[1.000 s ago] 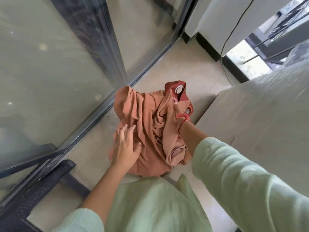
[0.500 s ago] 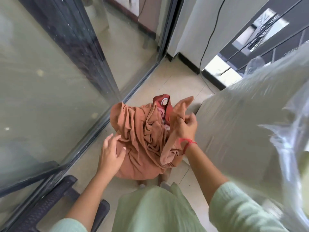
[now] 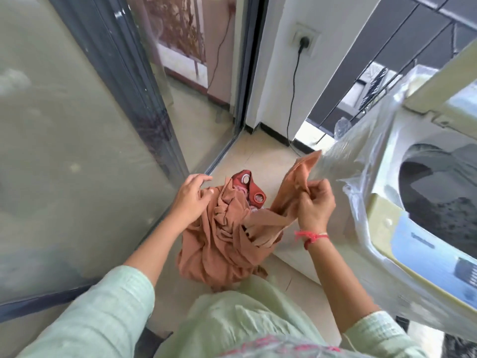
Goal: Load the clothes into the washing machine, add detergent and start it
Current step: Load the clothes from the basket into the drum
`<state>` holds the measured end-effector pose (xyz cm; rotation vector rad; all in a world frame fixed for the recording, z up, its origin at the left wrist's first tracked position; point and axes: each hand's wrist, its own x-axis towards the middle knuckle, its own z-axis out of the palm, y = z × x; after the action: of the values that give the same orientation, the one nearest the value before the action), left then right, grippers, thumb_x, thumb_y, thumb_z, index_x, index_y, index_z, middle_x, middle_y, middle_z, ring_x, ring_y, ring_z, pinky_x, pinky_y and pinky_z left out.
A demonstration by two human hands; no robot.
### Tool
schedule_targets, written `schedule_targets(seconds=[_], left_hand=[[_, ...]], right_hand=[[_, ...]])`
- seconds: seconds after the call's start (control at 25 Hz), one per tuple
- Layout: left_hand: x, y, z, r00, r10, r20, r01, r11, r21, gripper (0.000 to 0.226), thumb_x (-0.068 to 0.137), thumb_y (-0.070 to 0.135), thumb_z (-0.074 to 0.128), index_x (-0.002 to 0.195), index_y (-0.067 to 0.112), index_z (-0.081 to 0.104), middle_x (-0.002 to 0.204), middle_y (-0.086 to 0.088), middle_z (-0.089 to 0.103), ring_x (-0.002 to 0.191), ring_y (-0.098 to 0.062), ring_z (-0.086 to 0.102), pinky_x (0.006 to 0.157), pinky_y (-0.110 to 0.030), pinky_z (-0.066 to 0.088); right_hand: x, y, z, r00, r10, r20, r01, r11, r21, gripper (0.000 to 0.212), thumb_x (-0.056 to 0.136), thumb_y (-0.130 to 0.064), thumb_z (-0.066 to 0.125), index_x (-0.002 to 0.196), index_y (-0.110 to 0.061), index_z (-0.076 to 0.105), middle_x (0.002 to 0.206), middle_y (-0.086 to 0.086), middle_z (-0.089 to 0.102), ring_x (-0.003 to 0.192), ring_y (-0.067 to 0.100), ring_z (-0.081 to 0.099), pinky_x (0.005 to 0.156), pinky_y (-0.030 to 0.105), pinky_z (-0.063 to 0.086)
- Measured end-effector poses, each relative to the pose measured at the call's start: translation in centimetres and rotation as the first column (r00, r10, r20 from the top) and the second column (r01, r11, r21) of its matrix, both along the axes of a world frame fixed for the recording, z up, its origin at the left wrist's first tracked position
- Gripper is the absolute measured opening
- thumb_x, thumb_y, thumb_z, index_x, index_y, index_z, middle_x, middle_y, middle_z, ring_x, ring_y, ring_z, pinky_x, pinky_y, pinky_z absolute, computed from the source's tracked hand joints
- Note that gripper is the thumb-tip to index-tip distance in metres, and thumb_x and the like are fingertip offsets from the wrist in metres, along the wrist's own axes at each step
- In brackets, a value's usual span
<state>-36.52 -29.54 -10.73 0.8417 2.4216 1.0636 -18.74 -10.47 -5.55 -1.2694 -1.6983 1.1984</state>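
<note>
1. Clothes (image 3: 222,241) lie heaped on the floor (image 3: 260,156), between the glass door (image 3: 77,151) and the washer (image 3: 387,210).
2. Right hand (image 3: 315,208) pinches an orange corner, raised beside the washer.
3. Left hand (image 3: 191,200), fingers loosely spread, touches the heap's top.
4. Washer, film-wrapped, shows its drum.

Orange cloth (image 3: 222,244) pinched in right hand (image 3: 313,210)

The orange-brown cloth (image 3: 222,241) is soft, matt and deeply creased. The washing machine (image 3: 382,210) is smooth cream plastic under clear glossy plastic film (image 3: 361,140) (wrinkled, catching the light). The glass door (image 3: 64,151) is smooth and reflective, and the floor tiles (image 3: 260,161) have a faint sheen.
</note>
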Motion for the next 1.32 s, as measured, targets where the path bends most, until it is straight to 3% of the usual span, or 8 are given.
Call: schedule_targets(seconds=[0.16, 0.24, 0.4, 0.52, 0.6, 0.8, 0.96, 1.32], left_hand=[[-0.7, 1.3, 2.6, 0.997, -0.068, -0.028, 0.069, 0.997, 0.021, 0.025, 0.088, 0.014, 0.06, 0.113, 0.013, 0.062, 0.118, -0.008, 0.055, 0.113, -0.021, 0.051, 0.092, -0.018, 0.031], [-0.7, 1.9, 3.9, 0.993, -0.102, -0.054, 0.103, 0.995, 0.011, 0.031, 0.086, 0.027, 0.06, 0.116, 0.017, 0.059, 0.121, -0.007, 0.053, 0.116, -0.023, 0.051, 0.096, -0.024, 0.033], [1.4, 3.4, 6.6, 0.954, -0.288, 0.087, 0.294, 0.954, -0.059, 0.098, 0.058, 0.079, 0.058, 0.142, 0.038, 0.027, 0.144, 0.001, 0.031, 0.131, -0.018, 0.034, 0.107, -0.043, 0.032], [3.4, 4.9, 6.3, 0.842, -0.532, -0.094, 0.491, 0.827, -0.275, 0.115, 0.056, 0.068, 0.073, 0.145, 0.047, 0.003, 0.156, 0.007, 0.007, 0.143, -0.021, 0.01, 0.114, -0.055, 0.018], [4.5, 5.6, 5.2, 0.806, -0.582, -0.106, 0.521, 0.783, -0.34, 0.1, 0.066, 0.051, 0.075, 0.144, 0.044, 0.014, 0.157, 0.002, 0.006, 0.142, -0.022, 0.012, 0.114, -0.053, 0.017], [3.6, 4.6, 4.1, 0.84, -0.416, -0.348, 0.353, 0.906, -0.232, 0.023, 0.085, 0.031, 0.052, 0.105, 0.025, 0.062, 0.122, 0.004, 0.055, 0.114, -0.021, 0.052, 0.101, -0.039, 0.031], [-0.4, 1.5, 6.5, 0.893, -0.102, -0.439, 0.13, 0.991, 0.035, 0.041, 0.075, 0.032, 0.033, 0.093, 0.02, 0.068, 0.098, -0.002, 0.067, 0.089, -0.027, 0.064, 0.078, -0.036, 0.048], [-6.9, -3.6, 14.6, 0.759, 0.388, -0.524, -0.216, 0.908, 0.358, 0.03, 0.087, 0.015, 0.038, 0.095, -0.004, 0.06, 0.093, -0.027, 0.062, 0.081, -0.044, 0.058, 0.065, -0.043, 0.041]], right_hand=[[-0.2, 0.4, 7.1, 0.977, 0.06, -0.204, -0.013, 0.975, 0.22, 0.04, 0.066, 0.011, 0.046, 0.069, -0.029, 0.05, 0.068, -0.007, 0.053, 0.064, 0.014, 0.051, 0.061, 0.036, 0.044], [-0.4, 1.3, 11.9, 0.926, 0.101, -0.364, 0.029, 0.941, 0.336, 0.041, 0.066, 0.014, 0.044, 0.071, -0.026, 0.048, 0.067, -0.008, 0.052, 0.062, 0.009, 0.048, 0.058, 0.028, 0.041], [-0.3, 3.2, 20.6, 0.761, 0.201, -0.617, 0.108, 0.898, 0.427, 0.036, 0.079, 0.012, 0.055, 0.081, -0.024, 0.053, 0.068, 0.001, 0.057, 0.06, 0.009, 0.047, 0.056, 0.015, 0.04], [0.1, 2.2, 21.9, 0.711, 0.219, -0.669, -0.003, 0.951, 0.308, 0.031, 0.084, 0.006, 0.059, 0.108, -0.013, 0.053, 0.073, -0.012, 0.069, 0.067, 0.004, 0.062, 0.064, 0.018, 0.049], [0.0, 1.7, 21.9, 0.694, 0.242, -0.678, -0.076, 0.961, 0.265, 0.038, 0.087, 0.003, 0.059, 0.12, -0.012, 0.048, 0.076, -0.009, 0.071, 0.076, 0.008, 0.065, 0.072, 0.023, 0.053], [0.5, 3.9, 22.0, 0.866, 0.25, -0.433, -0.062, 0.913, 0.403, 0.054, 0.088, 0.003, 0.046, 0.137, -0.017, 0.034, 0.079, -0.01, 0.056, 0.072, 0.007, 0.055, 0.074, 0.021, 0.049], [1.3, 5.8, 20.2, 0.996, 0.088, -0.035, -0.065, 0.901, 0.43, 0.055, 0.084, 0.002, 0.043, 0.133, -0.021, 0.038, 0.096, -0.002, 0.055, 0.084, 0.014, 0.057, 0.074, 0.021, 0.046], [0.6, 8.1, 17.5, 0.951, 0.132, 0.281, -0.232, 0.904, 0.358, 0.036, 0.089, -0.027, 0.059, 0.119, -0.008, 0.062, 0.113, 0.012, 0.065, 0.105, 0.025, 0.059, 0.086, 0.023, 0.044]])
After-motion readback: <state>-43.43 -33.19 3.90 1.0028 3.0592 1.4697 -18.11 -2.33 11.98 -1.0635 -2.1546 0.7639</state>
